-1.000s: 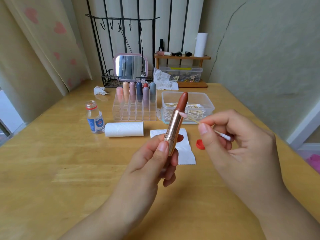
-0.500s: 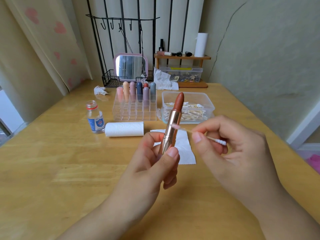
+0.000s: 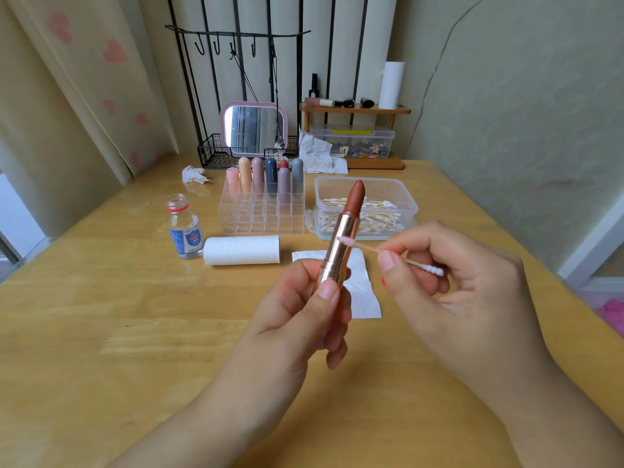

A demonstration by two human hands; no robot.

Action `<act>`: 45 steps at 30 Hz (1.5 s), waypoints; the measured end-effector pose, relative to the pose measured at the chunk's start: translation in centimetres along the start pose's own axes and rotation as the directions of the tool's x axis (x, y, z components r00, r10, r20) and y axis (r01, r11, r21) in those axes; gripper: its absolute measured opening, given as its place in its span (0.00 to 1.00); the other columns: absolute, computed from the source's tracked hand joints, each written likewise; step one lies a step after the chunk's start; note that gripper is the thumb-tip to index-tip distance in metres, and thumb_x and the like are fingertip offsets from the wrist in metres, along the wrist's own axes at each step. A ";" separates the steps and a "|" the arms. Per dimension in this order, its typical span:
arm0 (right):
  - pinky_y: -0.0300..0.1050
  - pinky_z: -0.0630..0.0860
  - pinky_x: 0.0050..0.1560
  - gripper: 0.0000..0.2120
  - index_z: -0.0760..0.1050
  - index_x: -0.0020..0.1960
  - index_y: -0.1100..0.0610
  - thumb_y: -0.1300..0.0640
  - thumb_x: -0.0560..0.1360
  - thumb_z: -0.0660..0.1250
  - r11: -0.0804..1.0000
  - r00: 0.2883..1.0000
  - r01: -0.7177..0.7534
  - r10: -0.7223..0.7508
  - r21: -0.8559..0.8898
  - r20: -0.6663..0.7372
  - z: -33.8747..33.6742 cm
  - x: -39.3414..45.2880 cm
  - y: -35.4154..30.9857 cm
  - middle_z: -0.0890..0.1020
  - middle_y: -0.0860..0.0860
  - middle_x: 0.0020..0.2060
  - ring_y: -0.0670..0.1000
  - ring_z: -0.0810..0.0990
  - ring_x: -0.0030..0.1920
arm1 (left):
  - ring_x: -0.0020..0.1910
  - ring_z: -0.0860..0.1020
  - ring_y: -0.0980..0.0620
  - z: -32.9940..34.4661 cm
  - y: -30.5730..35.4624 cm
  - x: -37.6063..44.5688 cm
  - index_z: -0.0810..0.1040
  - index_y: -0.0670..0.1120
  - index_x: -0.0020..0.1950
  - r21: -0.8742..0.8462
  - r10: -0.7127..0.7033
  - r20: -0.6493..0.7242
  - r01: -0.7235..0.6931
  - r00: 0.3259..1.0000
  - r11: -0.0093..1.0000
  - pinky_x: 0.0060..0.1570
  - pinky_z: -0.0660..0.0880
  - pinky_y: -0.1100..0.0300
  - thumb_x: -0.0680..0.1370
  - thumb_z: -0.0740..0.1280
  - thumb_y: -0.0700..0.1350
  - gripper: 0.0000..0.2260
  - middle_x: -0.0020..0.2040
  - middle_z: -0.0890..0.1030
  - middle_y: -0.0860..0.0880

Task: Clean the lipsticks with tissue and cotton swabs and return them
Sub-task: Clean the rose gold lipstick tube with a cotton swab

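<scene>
Wooden table (image 3: 101, 332) below. Left hand (image 3: 304, 309) grips lipstick (image 3: 341, 244) base; bullet points up, tilted slightly right. Right hand (image 3: 449, 285) pinches cotton swab (image 3: 368, 248), pink tip touching gold tube.

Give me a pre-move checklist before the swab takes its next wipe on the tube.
1. Left hand grips the lipstick by its lower tube, upright: ok.
2. Right hand pinches the cotton swab: ok.
3. Pink swab tip touches the gold tube, below the bullet: ok.
4. Swab tip clean enough for another wipe: not ok, already stained pink.
5. Fresh swabs at hand in the clear box: ok.
6. Free slots in the organizer for return: ok.
</scene>
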State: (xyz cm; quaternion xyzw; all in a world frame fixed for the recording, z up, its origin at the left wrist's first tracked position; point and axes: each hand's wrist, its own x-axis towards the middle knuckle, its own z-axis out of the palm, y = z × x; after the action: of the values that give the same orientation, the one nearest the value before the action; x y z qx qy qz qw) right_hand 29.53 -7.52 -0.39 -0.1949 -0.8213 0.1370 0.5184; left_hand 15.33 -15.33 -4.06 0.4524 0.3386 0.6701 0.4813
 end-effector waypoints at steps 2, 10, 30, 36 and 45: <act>0.26 0.62 0.33 0.07 0.77 0.37 0.58 0.57 0.72 0.65 1.000 0.999 0.010 -0.011 0.026 0.038 0.0 -0.1 -0.2 0.64 0.40 0.26 0.42 0.65 0.28 | 0.29 0.68 0.54 0.0 0.1 0.0 0.79 0.48 0.49 -0.003 0.001 0.001 -0.001 1.000 1.000 0.30 0.70 0.63 0.72 0.66 0.50 0.10 0.35 0.73 0.48; 0.38 0.65 0.30 0.05 0.75 0.41 0.54 0.55 0.75 0.64 0.996 0.997 -0.038 0.043 0.081 -0.064 -0.5 0.3 -0.1 0.69 0.53 0.26 0.51 0.67 0.28 | 0.29 0.68 0.53 0.0 0.0 0.0 0.80 0.47 0.49 -0.025 -0.001 -0.002 0.001 1.000 1.000 0.29 0.70 0.62 0.72 0.66 0.50 0.10 0.35 0.74 0.48; 0.35 0.65 0.30 0.06 0.76 0.40 0.55 0.56 0.75 0.64 0.996 0.997 -0.055 0.058 0.064 -0.050 -0.6 0.2 0.4 0.71 0.56 0.24 0.52 0.67 0.29 | 0.28 0.68 0.54 0.1 0.1 0.0 0.81 0.45 0.49 -0.075 -0.010 0.017 0.011 1.000 0.997 0.29 0.70 0.62 0.72 0.65 0.49 0.11 0.35 0.74 0.48; 0.32 0.64 0.31 0.06 0.76 0.40 0.54 0.55 0.75 0.64 0.992 0.994 -0.094 0.098 0.081 -0.046 -0.6 0.1 0.9 0.69 0.54 0.25 0.50 0.67 0.28 | 0.28 0.71 0.52 0.2 0.1 0.2 0.81 0.43 0.51 -0.100 -0.016 0.041 0.020 0.999 0.995 0.30 0.72 0.59 0.73 0.63 0.49 0.13 0.36 0.77 0.46; 0.36 0.65 0.30 0.05 0.76 0.41 0.53 0.55 0.75 0.64 0.993 0.996 -0.062 0.068 0.105 -0.054 -0.5 0.2 0.1 0.70 0.53 0.28 0.50 0.68 0.29 | 0.25 0.65 0.52 0.4 0.3 0.2 0.78 0.43 0.50 -0.208 -0.090 0.002 0.088 0.996 0.974 0.26 0.69 0.61 0.73 0.66 0.49 0.12 0.32 0.72 0.47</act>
State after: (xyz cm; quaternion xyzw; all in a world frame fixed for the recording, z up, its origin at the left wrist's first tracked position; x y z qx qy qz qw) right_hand 29.88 -7.27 -0.06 -0.1985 -0.7910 0.1903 0.5465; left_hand 15.60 -15.20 -3.59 0.3814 0.2883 0.6814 0.5542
